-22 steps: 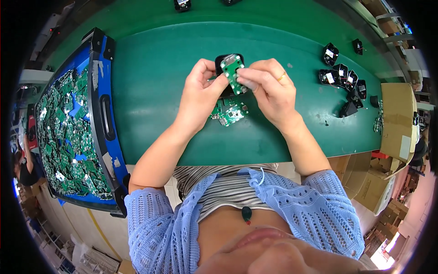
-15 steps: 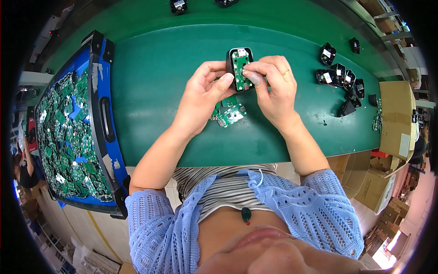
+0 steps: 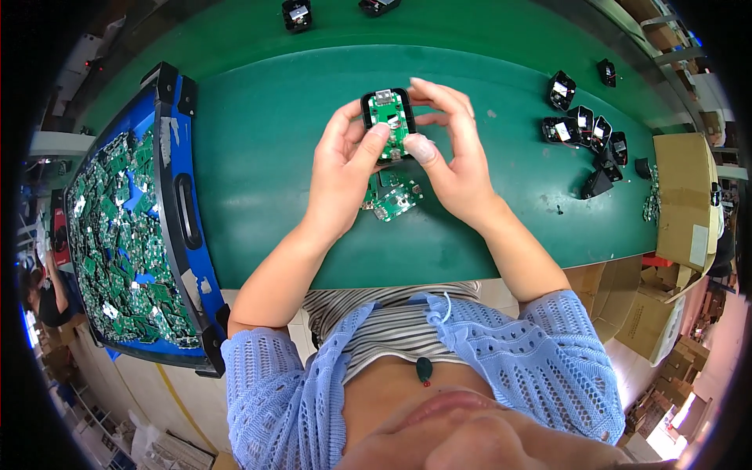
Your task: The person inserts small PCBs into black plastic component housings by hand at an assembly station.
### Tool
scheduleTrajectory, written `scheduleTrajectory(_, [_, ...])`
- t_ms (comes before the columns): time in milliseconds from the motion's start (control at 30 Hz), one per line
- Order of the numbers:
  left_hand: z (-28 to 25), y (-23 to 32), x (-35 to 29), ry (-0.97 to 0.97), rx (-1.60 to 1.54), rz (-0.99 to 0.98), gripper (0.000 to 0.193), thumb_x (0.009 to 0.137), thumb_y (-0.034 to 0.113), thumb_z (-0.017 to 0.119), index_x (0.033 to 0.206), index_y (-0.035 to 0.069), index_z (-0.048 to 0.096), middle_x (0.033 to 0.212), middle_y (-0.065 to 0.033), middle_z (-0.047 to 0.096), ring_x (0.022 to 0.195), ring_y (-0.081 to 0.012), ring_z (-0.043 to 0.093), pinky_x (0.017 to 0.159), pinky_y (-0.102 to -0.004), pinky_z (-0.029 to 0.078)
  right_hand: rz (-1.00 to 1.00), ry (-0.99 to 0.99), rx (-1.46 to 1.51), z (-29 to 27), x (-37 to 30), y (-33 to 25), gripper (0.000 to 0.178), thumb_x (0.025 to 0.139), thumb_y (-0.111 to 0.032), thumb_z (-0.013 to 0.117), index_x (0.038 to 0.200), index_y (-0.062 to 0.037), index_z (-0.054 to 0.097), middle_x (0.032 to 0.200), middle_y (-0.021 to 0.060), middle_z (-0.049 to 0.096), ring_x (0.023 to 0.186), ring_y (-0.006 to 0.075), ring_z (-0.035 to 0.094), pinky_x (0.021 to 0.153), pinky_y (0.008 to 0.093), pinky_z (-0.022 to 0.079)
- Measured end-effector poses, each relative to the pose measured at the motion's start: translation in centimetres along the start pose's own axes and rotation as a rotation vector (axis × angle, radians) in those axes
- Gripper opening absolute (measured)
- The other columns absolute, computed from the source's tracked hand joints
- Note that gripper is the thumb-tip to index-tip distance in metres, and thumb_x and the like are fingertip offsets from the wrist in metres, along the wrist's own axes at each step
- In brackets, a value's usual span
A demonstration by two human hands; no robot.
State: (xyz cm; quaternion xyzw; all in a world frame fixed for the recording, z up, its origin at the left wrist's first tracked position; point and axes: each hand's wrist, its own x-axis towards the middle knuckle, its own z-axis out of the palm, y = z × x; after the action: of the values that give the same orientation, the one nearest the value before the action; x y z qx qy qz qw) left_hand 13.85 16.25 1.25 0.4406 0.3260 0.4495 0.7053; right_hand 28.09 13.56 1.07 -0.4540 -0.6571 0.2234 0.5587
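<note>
Over the table, both hands hold a black plastic housing (image 3: 410, 116) with a green circuit board (image 3: 398, 111) lying inside its rim. My left hand (image 3: 345, 157) wraps its left side, the thumb pressing on the board's face. The thumb of my right hand (image 3: 454, 157) rests at the lower right edge, and its other fingers curve around the right side, their tips partly hidden. A metal connector (image 3: 383, 97) shows at the board's top end. Just below the hands, several loose green circuit boards (image 3: 395, 200) lie on the table, partly covered by the left hand.
A blue crate (image 3: 196, 235) heaped with circuit boards (image 3: 125, 243) stands at the left. Several black housings (image 3: 583, 129) lie at the right of the green table (image 3: 266, 102), near a cardboard box (image 3: 683, 200). More housings (image 3: 298, 14) sit at the far edge.
The housing has shifted left and now faces up more squarely. My right fingers have left the board's middle for the housing's right side, and my left thumb has come onto the board.
</note>
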Motion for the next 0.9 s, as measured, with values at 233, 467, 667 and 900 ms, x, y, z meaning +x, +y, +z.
scheduleTrajectory(233, [-0.1, -0.2, -0.2, -0.017, 0.136, 0.155, 0.032, 0.085, 0.004, 0.052, 0.115, 0.000, 0.042, 0.108, -0.0095, 0.053, 0.098, -0.0143, 0.052, 0.083, -0.0265, 0.044, 0.456, -0.123, 0.473, 0.6, -0.7, 0.1, 0.041, 0.083, -0.010, 0.056, 0.120, 0.0008, 0.042, 0.111, 0.0097, 0.051, 0.102, 0.0161, 0.049, 0.091, 0.0306, 0.039])
scheduleTrajectory(467, [0.0, -0.1, -0.4, -0.017, 0.208, 0.261, 0.030, 0.084, 0.003, 0.053, 0.113, -0.001, 0.044, 0.106, -0.0093, 0.051, 0.096, -0.0147, 0.052, 0.082, -0.0259, 0.045, 0.375, -0.131, 0.419, 0.9, -0.9, 0.5, 0.037, 0.083, -0.008, 0.056, 0.117, 0.0020, 0.043, 0.109, 0.0084, 0.050, 0.104, 0.0181, 0.050, 0.091, 0.0307, 0.040])
scheduleTrajectory(667, [0.0, -0.5, -0.1, 0.033, 0.220, 0.204, 0.029, 0.084, 0.002, 0.052, 0.111, 0.000, 0.043, 0.102, -0.0100, 0.053, 0.090, -0.0138, 0.055, 0.078, -0.0254, 0.046, 0.409, -0.126, 0.534, 0.9, -1.0, 0.9, 0.036, 0.085, -0.013, 0.056, 0.115, 0.0019, 0.043, 0.107, 0.0087, 0.052, 0.100, 0.0164, 0.051, 0.087, 0.0291, 0.043])
scheduleTrajectory(900, [-0.1, -1.1, 0.1, -0.069, 0.155, 0.213, 0.037, 0.084, 0.006, 0.054, 0.117, 0.000, 0.039, 0.110, -0.0133, 0.048, 0.095, -0.0152, 0.052, 0.076, -0.0257, 0.047, 0.421, -0.030, 0.428, 0.8, -0.8, 0.4, 0.033, 0.084, -0.018, 0.058, 0.108, 0.0012, 0.049, 0.100, 0.0060, 0.056, 0.095, 0.0131, 0.053, 0.083, 0.0274, 0.044])
